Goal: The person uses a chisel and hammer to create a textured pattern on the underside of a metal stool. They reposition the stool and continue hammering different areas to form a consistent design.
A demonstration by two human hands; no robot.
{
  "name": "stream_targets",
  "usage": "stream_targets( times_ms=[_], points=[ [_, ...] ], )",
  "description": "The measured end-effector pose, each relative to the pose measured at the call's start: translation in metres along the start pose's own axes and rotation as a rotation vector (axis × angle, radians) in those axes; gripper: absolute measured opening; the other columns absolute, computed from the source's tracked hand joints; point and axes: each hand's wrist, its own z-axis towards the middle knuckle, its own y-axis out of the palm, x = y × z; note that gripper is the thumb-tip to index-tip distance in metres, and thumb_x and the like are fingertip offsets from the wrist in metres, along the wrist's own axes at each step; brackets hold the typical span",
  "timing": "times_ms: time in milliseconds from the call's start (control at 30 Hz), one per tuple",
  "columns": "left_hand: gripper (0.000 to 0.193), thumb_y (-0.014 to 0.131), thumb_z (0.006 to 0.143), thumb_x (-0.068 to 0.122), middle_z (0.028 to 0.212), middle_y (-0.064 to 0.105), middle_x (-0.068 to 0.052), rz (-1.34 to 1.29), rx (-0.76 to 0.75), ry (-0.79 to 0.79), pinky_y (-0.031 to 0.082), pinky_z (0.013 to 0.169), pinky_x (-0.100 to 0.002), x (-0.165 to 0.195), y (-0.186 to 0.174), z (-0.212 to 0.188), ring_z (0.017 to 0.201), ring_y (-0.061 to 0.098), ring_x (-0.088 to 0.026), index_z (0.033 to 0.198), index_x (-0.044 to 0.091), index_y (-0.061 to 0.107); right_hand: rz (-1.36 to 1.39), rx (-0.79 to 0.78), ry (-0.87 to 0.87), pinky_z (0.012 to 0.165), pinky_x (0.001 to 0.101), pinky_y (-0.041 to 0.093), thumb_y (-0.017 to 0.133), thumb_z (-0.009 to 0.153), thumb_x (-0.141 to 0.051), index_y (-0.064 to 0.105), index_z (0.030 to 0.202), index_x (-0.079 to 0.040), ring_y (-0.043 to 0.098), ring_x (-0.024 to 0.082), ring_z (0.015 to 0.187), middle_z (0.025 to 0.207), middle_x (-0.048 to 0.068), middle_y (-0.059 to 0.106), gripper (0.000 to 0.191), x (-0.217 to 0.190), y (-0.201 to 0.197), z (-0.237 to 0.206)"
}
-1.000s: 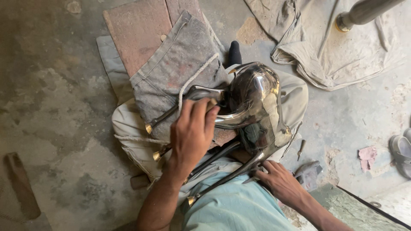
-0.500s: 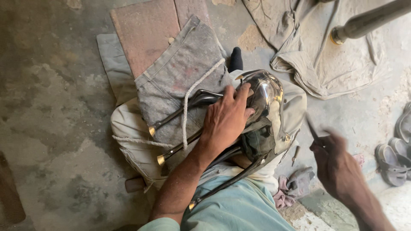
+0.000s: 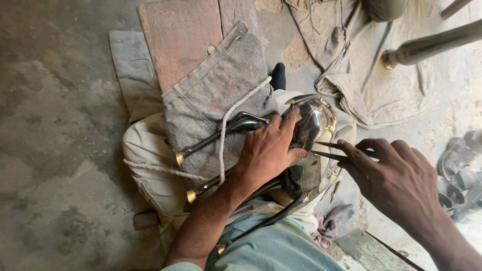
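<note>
Bare concrete floor, stained, dusty.
On it: reddish stone slab under a folded grey cloth; crumpled beige cloth upper right; dark metal pipe over it; grey sandals at right edge; small rag near.

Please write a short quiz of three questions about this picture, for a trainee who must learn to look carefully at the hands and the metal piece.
1. True or false: the left hand rests flat on the shiny metal vessel.
2. What does the right hand hold? A) a hammer B) a thin dark pointed tool C) a brush
3. Which thing lies across the grey cloth and over the metal legs?

Key
1. True.
2. B: the thin tool is pinched in the fingers, its tip toward the vessel.
3. A pale rope.
</note>
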Motion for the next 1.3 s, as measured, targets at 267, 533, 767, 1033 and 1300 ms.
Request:
stream_targets(
  times_ms=[267, 533, 767, 1033, 1300],
  points=[
    [0.094, 0.081, 0.082, 0.043, 0.108, 0.062, -0.023, 0.059, 0.044, 0.062, 0.058, 0.070, -0.043, -0.009, 0.010, 0.006, 0.088, 0.070, -0.034, 0.150, -0.004, 0.036, 0.003, -0.115, 0.013, 0.041, 0.0292, 0.039, 0.071, 0.090, -0.047, 0.072, 0.131, -0.039, 0.054, 0.014, 0.064, 0.082, -0.002, 0.069, 0.042, -0.011, -0.004, 0.022],
    [0.089, 0.083, 0.080, 0.035, 0.103, 0.063, -0.021, 0.052, 0.060, 0.149, 0.058, 0.071, -0.040, -0.017, 0.015, 0.009, 0.084, 0.069, -0.030, 0.148, -0.005, 0.041, -0.029, -0.210, 0.003, 0.038, 0.0287, 0.040, 0.065, 0.085, -0.051, 0.071, 0.131, -0.042, 0.056, 0.014, 0.063, 0.079, -0.002, 0.067, 0.047, -0.020, -0.007, 0.041],
    [0.087, 0.081, 0.083, 0.034, 0.102, 0.063, -0.021, 0.063, 0.056, 0.157, 0.057, 0.070, -0.041, -0.019, 0.013, 0.009, 0.083, 0.068, -0.029, 0.149, -0.006, 0.040, -0.070, -0.247, 0.028, 0.040, 0.0288, 0.041, 0.064, 0.086, -0.050, 0.069, 0.133, -0.043, 0.055, 0.014, 0.063, 0.080, -0.002, 0.068, 0.048, -0.027, -0.010, 0.043],
    [0.094, 0.081, 0.082, 0.035, 0.104, 0.061, -0.021, 0.081, -0.008, 0.156, 0.054, 0.075, -0.045, -0.019, 0.013, 0.009, 0.084, 0.065, -0.029, 0.152, -0.006, 0.034, 0.010, -0.449, 0.131, 0.032, 0.0301, 0.040, 0.058, 0.089, -0.051, 0.062, 0.140, -0.045, 0.055, 0.012, 0.048, 0.091, -0.002, 0.067, 0.052, -0.027, -0.011, 0.049],
    [0.096, 0.082, 0.081, 0.036, 0.101, 0.062, -0.018, 0.073, -0.015, 0.137, 0.047, 0.081, -0.047, -0.021, 0.012, 0.004, 0.086, 0.063, -0.028, 0.156, 0.001, 0.033, -0.056, -0.532, 0.078, 0.031, 0.0253, 0.038, 0.051, 0.098, -0.042, 0.051, 0.153, -0.037, 0.051, 0.009, 0.047, 0.090, -0.001, 0.066, 0.055, -0.036, -0.010, 0.044]
  ],
)
